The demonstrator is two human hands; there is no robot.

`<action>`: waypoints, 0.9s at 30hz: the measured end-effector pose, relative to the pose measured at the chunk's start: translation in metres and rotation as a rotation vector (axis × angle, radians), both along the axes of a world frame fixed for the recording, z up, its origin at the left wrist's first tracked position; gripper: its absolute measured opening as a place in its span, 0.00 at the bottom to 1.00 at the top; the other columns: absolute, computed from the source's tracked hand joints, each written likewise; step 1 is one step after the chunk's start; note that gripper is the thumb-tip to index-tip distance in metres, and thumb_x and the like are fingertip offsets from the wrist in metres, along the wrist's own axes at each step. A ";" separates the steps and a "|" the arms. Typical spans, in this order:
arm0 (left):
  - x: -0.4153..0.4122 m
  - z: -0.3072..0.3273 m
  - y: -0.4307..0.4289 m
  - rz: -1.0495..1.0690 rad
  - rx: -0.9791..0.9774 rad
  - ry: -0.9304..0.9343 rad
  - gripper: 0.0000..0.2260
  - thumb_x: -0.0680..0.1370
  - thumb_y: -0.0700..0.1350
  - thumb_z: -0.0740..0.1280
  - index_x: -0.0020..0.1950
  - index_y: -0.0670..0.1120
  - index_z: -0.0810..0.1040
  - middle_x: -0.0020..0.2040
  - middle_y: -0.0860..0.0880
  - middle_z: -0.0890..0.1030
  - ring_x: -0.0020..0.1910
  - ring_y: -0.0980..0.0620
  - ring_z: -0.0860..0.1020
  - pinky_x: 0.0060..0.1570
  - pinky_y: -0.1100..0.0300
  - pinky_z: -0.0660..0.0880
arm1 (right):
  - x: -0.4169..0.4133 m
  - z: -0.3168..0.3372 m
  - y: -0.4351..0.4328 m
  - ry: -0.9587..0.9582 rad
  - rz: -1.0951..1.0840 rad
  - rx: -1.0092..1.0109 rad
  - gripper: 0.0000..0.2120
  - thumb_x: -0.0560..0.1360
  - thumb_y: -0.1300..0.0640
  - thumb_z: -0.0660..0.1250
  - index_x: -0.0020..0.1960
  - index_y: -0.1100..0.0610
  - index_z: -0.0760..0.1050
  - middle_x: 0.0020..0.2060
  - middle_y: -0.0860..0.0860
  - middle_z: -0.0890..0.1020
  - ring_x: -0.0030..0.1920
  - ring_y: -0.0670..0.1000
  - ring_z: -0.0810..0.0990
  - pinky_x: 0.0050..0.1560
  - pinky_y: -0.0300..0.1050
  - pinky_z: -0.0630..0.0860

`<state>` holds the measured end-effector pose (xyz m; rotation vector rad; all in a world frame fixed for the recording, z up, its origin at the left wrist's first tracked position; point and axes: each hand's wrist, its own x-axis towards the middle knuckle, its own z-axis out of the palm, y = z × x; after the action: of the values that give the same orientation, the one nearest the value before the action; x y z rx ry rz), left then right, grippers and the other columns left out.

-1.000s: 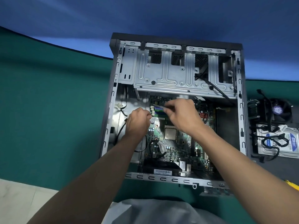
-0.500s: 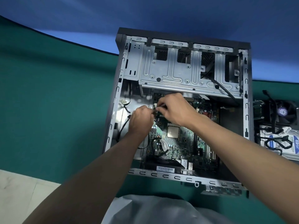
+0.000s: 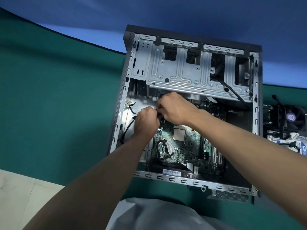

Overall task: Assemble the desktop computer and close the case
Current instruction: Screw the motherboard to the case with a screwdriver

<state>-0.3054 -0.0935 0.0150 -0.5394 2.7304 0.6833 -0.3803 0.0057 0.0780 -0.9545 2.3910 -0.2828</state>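
Computer case (image 3: 182, 181) open, lying flat; motherboard (image 3: 184, 147) exposed, CPU (image 3: 178, 133) bare.

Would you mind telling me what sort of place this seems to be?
Probably a computer repair or assembly bench: an open desktop case lies on a green mat, with a loose hard drive and cooler fan beside it.

Bench (image 3: 58, 97) top is all dark green, blue backdrop (image 3: 166, 12) right behind it, bit of pale tiled floor (image 3: 20, 196) bottom left, grey shirt (image 3: 157, 214) at the bottom edge.
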 end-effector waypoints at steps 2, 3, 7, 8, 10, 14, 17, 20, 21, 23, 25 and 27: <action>-0.001 -0.001 0.000 0.013 0.007 -0.007 0.05 0.77 0.37 0.64 0.45 0.37 0.79 0.45 0.41 0.79 0.40 0.46 0.72 0.37 0.55 0.65 | 0.000 0.000 -0.002 -0.008 -0.003 0.015 0.06 0.75 0.62 0.62 0.46 0.62 0.77 0.45 0.58 0.79 0.43 0.61 0.78 0.43 0.56 0.78; -0.001 -0.001 0.000 0.012 0.009 -0.012 0.05 0.77 0.37 0.64 0.46 0.37 0.79 0.45 0.41 0.79 0.40 0.45 0.73 0.37 0.55 0.65 | 0.000 -0.001 -0.003 -0.013 -0.003 0.018 0.06 0.74 0.63 0.62 0.46 0.62 0.77 0.44 0.58 0.79 0.43 0.60 0.78 0.43 0.56 0.79; -0.001 -0.002 0.000 0.005 0.024 -0.018 0.06 0.77 0.38 0.65 0.47 0.38 0.81 0.46 0.41 0.80 0.45 0.41 0.78 0.37 0.55 0.67 | -0.001 -0.002 -0.004 -0.001 -0.001 0.019 0.04 0.74 0.64 0.63 0.45 0.63 0.77 0.42 0.58 0.78 0.40 0.60 0.78 0.41 0.56 0.79; -0.001 -0.003 0.000 0.011 0.030 -0.016 0.06 0.77 0.38 0.65 0.48 0.38 0.81 0.46 0.40 0.80 0.45 0.41 0.78 0.37 0.55 0.67 | -0.001 -0.002 -0.004 0.005 -0.003 0.019 0.04 0.74 0.64 0.63 0.44 0.63 0.77 0.41 0.58 0.78 0.40 0.60 0.78 0.40 0.56 0.79; -0.001 -0.004 0.000 0.017 0.040 -0.014 0.06 0.77 0.38 0.65 0.48 0.38 0.81 0.46 0.40 0.81 0.45 0.40 0.78 0.37 0.54 0.68 | -0.001 -0.004 -0.005 0.013 -0.017 0.013 0.04 0.73 0.64 0.63 0.44 0.63 0.76 0.41 0.59 0.78 0.40 0.61 0.78 0.39 0.55 0.78; 0.000 -0.003 0.000 0.029 0.074 0.002 0.08 0.77 0.37 0.63 0.50 0.37 0.81 0.47 0.39 0.81 0.48 0.39 0.78 0.44 0.49 0.74 | 0.003 -0.011 -0.006 0.020 -0.099 0.007 0.04 0.73 0.63 0.63 0.45 0.62 0.75 0.40 0.59 0.75 0.40 0.61 0.76 0.36 0.49 0.74; 0.000 -0.002 0.000 0.038 0.094 0.008 0.08 0.76 0.35 0.62 0.48 0.36 0.81 0.45 0.39 0.81 0.45 0.39 0.78 0.41 0.48 0.74 | 0.007 -0.013 -0.005 0.067 -0.146 -0.001 0.03 0.74 0.61 0.62 0.44 0.60 0.71 0.36 0.57 0.69 0.42 0.62 0.75 0.36 0.48 0.67; 0.000 -0.003 0.000 0.049 0.107 -0.004 0.06 0.76 0.34 0.62 0.43 0.36 0.78 0.43 0.38 0.79 0.43 0.38 0.78 0.35 0.51 0.70 | 0.011 -0.011 -0.006 0.088 -0.137 0.026 0.02 0.73 0.62 0.60 0.42 0.58 0.66 0.35 0.58 0.67 0.44 0.65 0.76 0.36 0.48 0.64; 0.001 -0.002 0.000 0.052 0.107 -0.009 0.05 0.76 0.34 0.63 0.41 0.36 0.77 0.43 0.38 0.79 0.42 0.38 0.78 0.34 0.52 0.68 | 0.011 -0.009 -0.007 0.091 -0.124 0.042 0.01 0.73 0.62 0.59 0.45 0.59 0.68 0.37 0.60 0.70 0.45 0.65 0.76 0.37 0.49 0.64; 0.001 -0.001 0.000 0.061 0.107 -0.013 0.05 0.75 0.34 0.62 0.41 0.37 0.76 0.44 0.38 0.79 0.43 0.38 0.78 0.35 0.52 0.67 | 0.010 -0.006 -0.006 0.080 -0.085 0.072 0.10 0.73 0.59 0.57 0.53 0.61 0.70 0.44 0.61 0.75 0.44 0.63 0.75 0.39 0.49 0.64; 0.001 0.000 0.001 0.079 0.121 -0.014 0.05 0.76 0.35 0.62 0.44 0.36 0.77 0.45 0.37 0.80 0.45 0.37 0.78 0.36 0.50 0.70 | 0.008 -0.001 -0.005 0.043 -0.020 0.077 0.16 0.74 0.58 0.58 0.60 0.62 0.66 0.44 0.58 0.73 0.42 0.59 0.71 0.39 0.49 0.64; 0.000 0.001 0.001 0.094 0.129 -0.031 0.06 0.76 0.36 0.63 0.46 0.36 0.79 0.45 0.38 0.80 0.45 0.38 0.78 0.38 0.49 0.73 | 0.006 0.003 -0.003 0.061 0.035 0.049 0.15 0.72 0.61 0.59 0.59 0.62 0.67 0.39 0.54 0.67 0.39 0.57 0.69 0.37 0.49 0.63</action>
<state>-0.3053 -0.0930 0.0157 -0.6454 2.6240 0.8602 -0.3746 0.0025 0.0806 -0.9943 2.4224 -0.1839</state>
